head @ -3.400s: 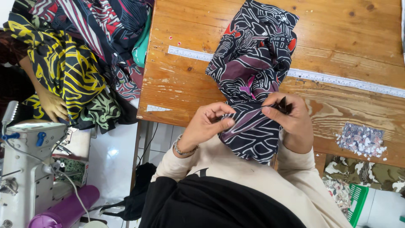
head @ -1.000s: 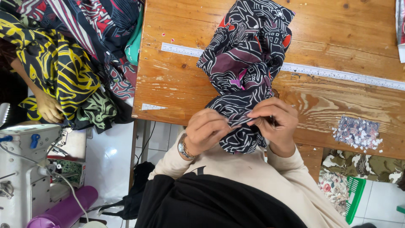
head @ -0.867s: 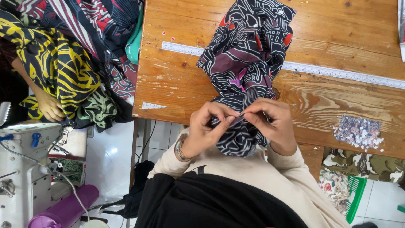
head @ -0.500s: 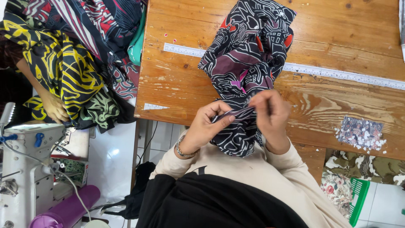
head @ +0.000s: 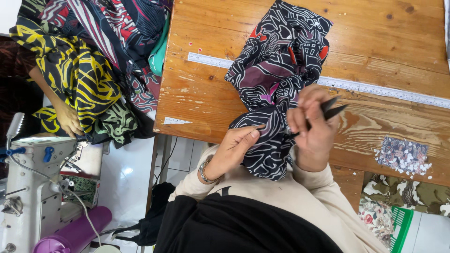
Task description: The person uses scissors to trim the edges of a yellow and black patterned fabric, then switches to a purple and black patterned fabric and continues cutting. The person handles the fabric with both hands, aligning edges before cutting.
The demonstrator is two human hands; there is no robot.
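Left hand [head: 236, 145] pinches the cloth [head: 276, 79]; right hand [head: 311, 126] has its fingers clamped on snips [head: 323, 112]. A slip could nick the fabric.

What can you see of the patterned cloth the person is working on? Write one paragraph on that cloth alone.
The patterned cloth is soft black fabric with white line patterns and patches of purple and red. It lies crumpled on the wooden table, over a long ruler, its lower end hanging past the table's near edge. The left hand pinches that end; the right hand, holding a small dark tool, touches it.
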